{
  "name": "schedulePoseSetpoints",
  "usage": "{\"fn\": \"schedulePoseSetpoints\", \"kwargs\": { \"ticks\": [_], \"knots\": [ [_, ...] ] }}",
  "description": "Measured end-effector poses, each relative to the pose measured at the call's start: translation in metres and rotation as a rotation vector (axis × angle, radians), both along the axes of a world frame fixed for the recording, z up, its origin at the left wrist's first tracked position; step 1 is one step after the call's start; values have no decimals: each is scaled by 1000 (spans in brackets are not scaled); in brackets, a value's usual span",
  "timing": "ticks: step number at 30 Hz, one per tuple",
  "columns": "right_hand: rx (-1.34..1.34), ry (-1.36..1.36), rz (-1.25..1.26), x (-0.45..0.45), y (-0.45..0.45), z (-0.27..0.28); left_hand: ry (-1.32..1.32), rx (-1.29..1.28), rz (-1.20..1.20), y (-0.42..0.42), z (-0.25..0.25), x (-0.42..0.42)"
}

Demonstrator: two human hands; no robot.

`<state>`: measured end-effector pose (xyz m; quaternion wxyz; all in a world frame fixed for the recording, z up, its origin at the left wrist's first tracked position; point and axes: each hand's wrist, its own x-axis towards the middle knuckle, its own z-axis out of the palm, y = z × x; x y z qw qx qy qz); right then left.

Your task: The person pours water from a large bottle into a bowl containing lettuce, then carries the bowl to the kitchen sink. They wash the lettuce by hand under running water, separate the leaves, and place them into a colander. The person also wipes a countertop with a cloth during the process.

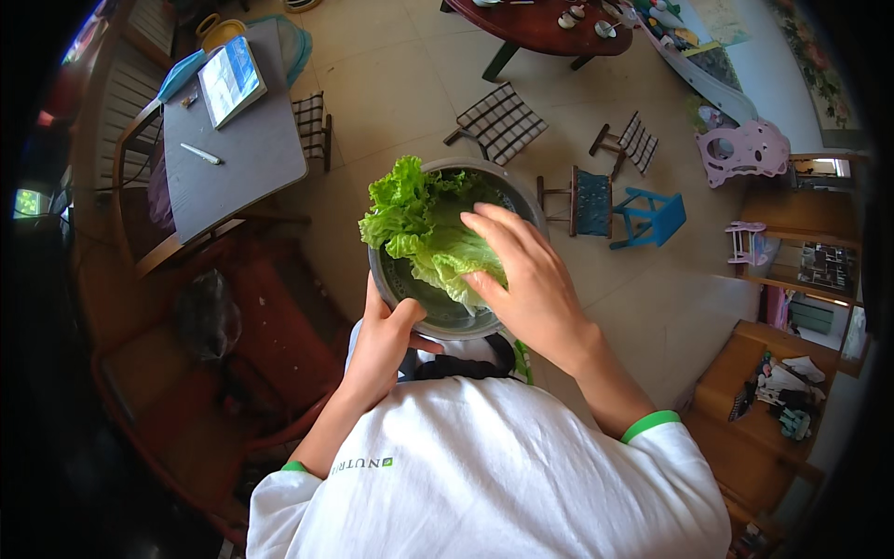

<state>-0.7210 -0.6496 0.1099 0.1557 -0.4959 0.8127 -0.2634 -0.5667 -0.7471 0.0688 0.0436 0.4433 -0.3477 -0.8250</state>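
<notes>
A round metal basin [529, 183] with water in it is in front of my body. My left hand [391, 323] grips its near left rim, thumb on top and fingers beneath. Bright green leaf lettuce [433, 241] lies in the basin, its frilly end rising over the far left rim. Over the right side of the basin, my right hand [524, 269] has its thumb and fingers spread across the pale end of the lettuce. The palm hides part of the leaf, so whether the fingers pinch it is unclear.
Left of me stands a grey-topped table [241, 164] with a book [230, 80] and a white pen [201, 154]. Ahead are folding stools with checked seats [503, 122], a blue plastic stool [653, 218] and a round red-brown table [545, 31]. A wooden bench [733, 440] holds clothes at right.
</notes>
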Motion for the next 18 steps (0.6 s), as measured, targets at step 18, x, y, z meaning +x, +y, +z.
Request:
{"fn": "schedulePoseSetpoints", "kwargs": {
  "ticks": [18],
  "knots": [
    [150, 324, 152, 11, 2, -12, 5, -38, 24, 4, -6, 4]
  ]
}}
